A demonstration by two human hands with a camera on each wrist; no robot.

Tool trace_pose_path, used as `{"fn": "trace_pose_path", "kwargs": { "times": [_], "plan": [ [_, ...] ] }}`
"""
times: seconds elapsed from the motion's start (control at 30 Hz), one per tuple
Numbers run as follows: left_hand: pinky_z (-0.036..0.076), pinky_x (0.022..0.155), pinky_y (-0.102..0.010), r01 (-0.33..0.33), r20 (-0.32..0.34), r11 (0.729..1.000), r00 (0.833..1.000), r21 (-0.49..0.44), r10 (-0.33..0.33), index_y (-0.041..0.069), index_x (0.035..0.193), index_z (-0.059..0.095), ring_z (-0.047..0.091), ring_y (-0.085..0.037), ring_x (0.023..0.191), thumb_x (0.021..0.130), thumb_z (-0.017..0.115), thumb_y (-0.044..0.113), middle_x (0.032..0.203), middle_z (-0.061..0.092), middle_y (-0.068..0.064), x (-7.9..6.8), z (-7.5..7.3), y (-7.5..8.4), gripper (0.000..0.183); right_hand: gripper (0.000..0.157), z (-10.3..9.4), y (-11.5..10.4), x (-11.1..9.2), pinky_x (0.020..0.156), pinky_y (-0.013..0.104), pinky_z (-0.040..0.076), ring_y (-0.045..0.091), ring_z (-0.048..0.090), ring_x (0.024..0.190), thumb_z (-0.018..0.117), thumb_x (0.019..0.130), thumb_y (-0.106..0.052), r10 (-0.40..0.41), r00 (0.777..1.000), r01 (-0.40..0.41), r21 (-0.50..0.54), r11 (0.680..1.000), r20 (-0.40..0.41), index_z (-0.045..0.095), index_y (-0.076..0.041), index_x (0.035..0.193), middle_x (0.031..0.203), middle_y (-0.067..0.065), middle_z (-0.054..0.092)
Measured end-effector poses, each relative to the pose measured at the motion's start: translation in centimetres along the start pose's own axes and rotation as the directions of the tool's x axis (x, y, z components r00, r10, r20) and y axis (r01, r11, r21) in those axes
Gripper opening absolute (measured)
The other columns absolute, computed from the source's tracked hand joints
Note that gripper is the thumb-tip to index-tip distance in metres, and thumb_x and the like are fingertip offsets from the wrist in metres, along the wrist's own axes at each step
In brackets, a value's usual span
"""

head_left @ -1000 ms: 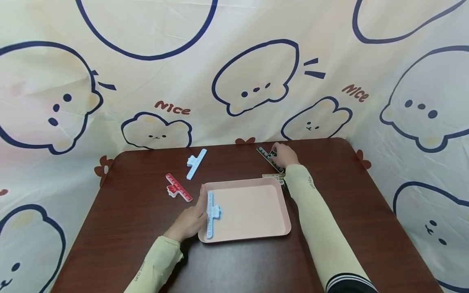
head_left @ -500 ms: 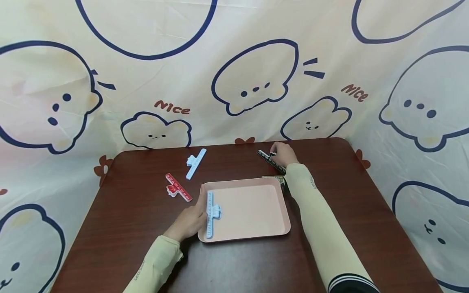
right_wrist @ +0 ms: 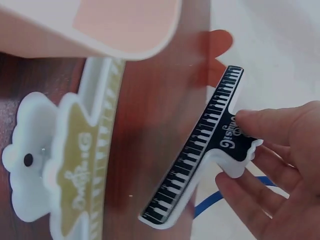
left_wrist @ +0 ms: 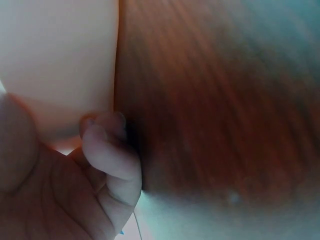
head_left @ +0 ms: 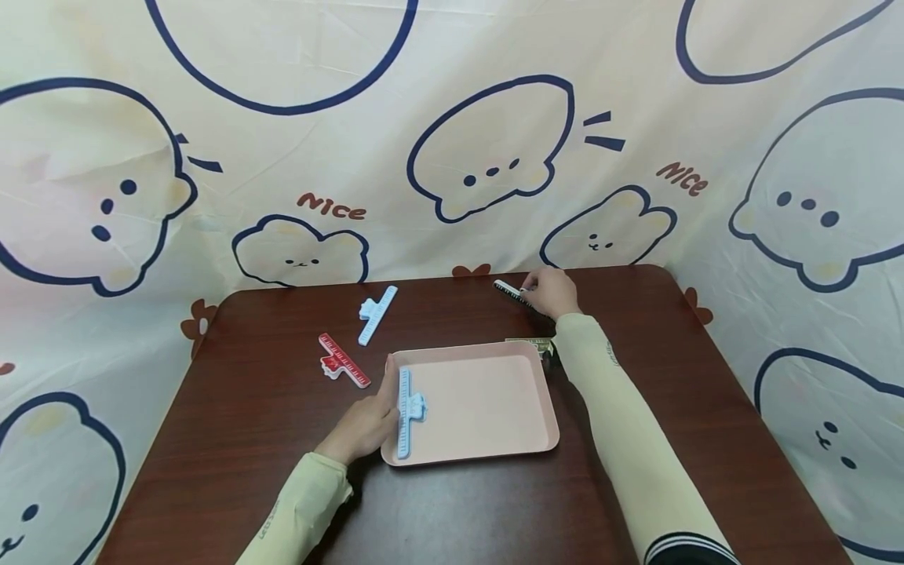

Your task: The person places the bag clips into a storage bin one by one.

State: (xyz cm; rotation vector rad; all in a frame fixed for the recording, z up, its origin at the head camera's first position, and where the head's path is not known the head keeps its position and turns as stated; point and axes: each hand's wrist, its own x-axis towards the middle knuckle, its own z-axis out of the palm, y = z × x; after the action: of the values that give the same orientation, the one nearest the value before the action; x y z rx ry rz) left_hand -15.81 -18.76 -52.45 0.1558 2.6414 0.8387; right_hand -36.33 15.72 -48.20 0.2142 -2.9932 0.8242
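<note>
My right hand (head_left: 551, 292) pinches the handle of a black clip with a piano-key pattern (right_wrist: 190, 162), thumb on one side and fingers on the other. In the right wrist view the clip is tilted, its long bar pointing away from the fingers. A gold and white clip (right_wrist: 75, 165) stands between it and the tray; in the head view the right sleeve partly covers it. My left hand (head_left: 363, 428) grips the left rim of a pale pink tray (head_left: 487, 400), its fingers curled at the edge. A light blue clip (head_left: 405, 416) lies inside along that side.
Left of the tray, a red clip (head_left: 344, 361) lies on the dark brown table (head_left: 452, 510). Another light blue clip (head_left: 377, 315) lies farther back. A cloth backdrop with cartoon drawings (head_left: 452, 259) rises behind the table's far edge.
The black clip has turned in my right hand, so its keyed face shows less in the head view. The right hand shifts only slightly. My left hand and the tray stay put.
</note>
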Motion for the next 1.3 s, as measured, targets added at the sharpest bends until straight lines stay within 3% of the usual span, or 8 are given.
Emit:
{"fn": "trace_pose_path", "kwargs": {
  "times": [0.2, 0.33, 0.47, 0.57, 0.67, 0.77, 0.97, 1.3],
  "plan": [
    [0.042, 0.112, -0.060, 0.005, 0.002, 1.000, 1.000, 0.001, -0.005, 0.026, 0.164, -0.021, 0.062, -0.038, 0.129, 0.106, 0.047, 0.024, 0.169, 0.028, -0.016, 0.0, 0.0, 0.1, 0.090, 0.015, -1.6, -0.4, -1.1, 0.082, 0.048, 0.053, 0.032, 0.066, 0.090, 0.073, 0.095, -0.018, 0.012, 1.000, -0.010, 0.083, 0.997, -0.016, 0.076, -0.004, 0.096, 0.099, 0.015, 0.074],
    [0.041, 0.113, -0.061, 0.006, 0.003, 1.000, 1.000, -0.003, -0.006, 0.027, 0.164, -0.021, 0.060, -0.039, 0.131, 0.106, 0.047, 0.024, 0.170, 0.026, -0.015, 0.0, 0.0, 0.0, 0.090, 0.018, -2.5, -0.4, -1.5, 0.086, 0.047, 0.052, 0.033, 0.062, 0.104, 0.070, 0.098, -0.018, 0.068, 0.997, -0.073, 0.176, 0.982, 0.031, 0.074, -0.003, 0.105, 0.121, 0.018, 0.069],
    [0.041, 0.113, -0.061, 0.007, 0.002, 1.000, 1.000, 0.000, -0.007, 0.027, 0.164, -0.021, 0.059, -0.038, 0.133, 0.106, 0.047, 0.024, 0.171, 0.025, -0.015, -0.1, 0.0, 0.0, 0.089, 0.021, -3.1, -0.3, -2.0, 0.082, 0.042, 0.052, 0.034, 0.066, 0.106, 0.068, 0.100, -0.021, 0.109, 0.990, -0.129, 0.279, 0.952, 0.086, 0.071, -0.004, 0.112, 0.138, 0.018, 0.060],
    [0.041, 0.113, -0.061, 0.005, 0.000, 1.000, 1.000, 0.002, -0.005, 0.027, 0.164, -0.021, 0.059, -0.038, 0.132, 0.106, 0.047, 0.024, 0.171, 0.025, -0.014, -0.1, 0.0, -0.1, 0.090, 0.024, -3.4, -0.4, -2.4, 0.085, 0.043, 0.057, 0.035, 0.072, 0.101, 0.067, 0.100, -0.022, 0.119, 0.985, -0.156, 0.359, 0.920, 0.124, 0.068, -0.003, 0.116, 0.141, 0.018, 0.057],
    [0.042, 0.113, -0.061, 0.003, -0.001, 1.000, 1.000, 0.000, -0.003, 0.027, 0.164, -0.021, 0.060, -0.038, 0.132, 0.106, 0.047, 0.024, 0.171, 0.024, -0.014, -0.1, 0.1, -0.1, 0.090, 0.026, -3.4, -0.6, -2.8, 0.097, 0.050, 0.056, 0.038, 0.074, 0.103, 0.067, 0.101, -0.022, 0.122, 0.979, -0.184, 0.442, 0.878, 0.165, 0.067, -0.001, 0.117, 0.135, 0.020, 0.059],
    [0.041, 0.113, -0.061, 0.000, -0.001, 1.000, 1.000, -0.003, 0.000, 0.027, 0.164, -0.021, 0.059, -0.038, 0.133, 0.106, 0.048, 0.024, 0.171, 0.023, -0.014, -0.1, 0.1, -0.2, 0.090, 0.026, -3.4, -0.8, -3.1, 0.104, 0.052, 0.053, 0.042, 0.072, 0.107, 0.065, 0.102, -0.019, 0.112, 0.969, -0.217, 0.536, 0.816, 0.221, 0.064, 0.001, 0.118, 0.125, 0.020, 0.062],
    [0.041, 0.113, -0.060, -0.004, -0.001, 1.000, 1.000, -0.005, 0.004, 0.028, 0.164, -0.022, 0.060, -0.037, 0.132, 0.106, 0.048, 0.024, 0.171, 0.024, -0.013, -0.1, 0.1, -0.2, 0.090, 0.025, -3.3, -1.4, -3.7, 0.100, 0.048, 0.055, 0.036, 0.068, 0.107, 0.060, 0.104, -0.015, 0.047, 0.944, -0.266, 0.671, 0.692, 0.327, 0.058, 0.005, 0.120, 0.117, 0.018, 0.062],
    [0.043, 0.112, -0.060, -0.019, -0.010, 1.000, 1.000, -0.005, 0.018, 0.027, 0.164, -0.021, 0.062, -0.036, 0.129, 0.106, 0.047, 0.024, 0.171, 0.024, -0.013, -0.1, 0.1, -0.2, 0.089, 0.021, -3.2, -2.4, -4.7, 0.101, 0.052, 0.053, 0.033, 0.071, 0.102, 0.061, 0.104, -0.013, -0.017, 0.932, -0.270, 0.727, 0.631, 0.361, 0.058, 0.003, 0.115, 0.113, 0.018, 0.064]
  ]
}}
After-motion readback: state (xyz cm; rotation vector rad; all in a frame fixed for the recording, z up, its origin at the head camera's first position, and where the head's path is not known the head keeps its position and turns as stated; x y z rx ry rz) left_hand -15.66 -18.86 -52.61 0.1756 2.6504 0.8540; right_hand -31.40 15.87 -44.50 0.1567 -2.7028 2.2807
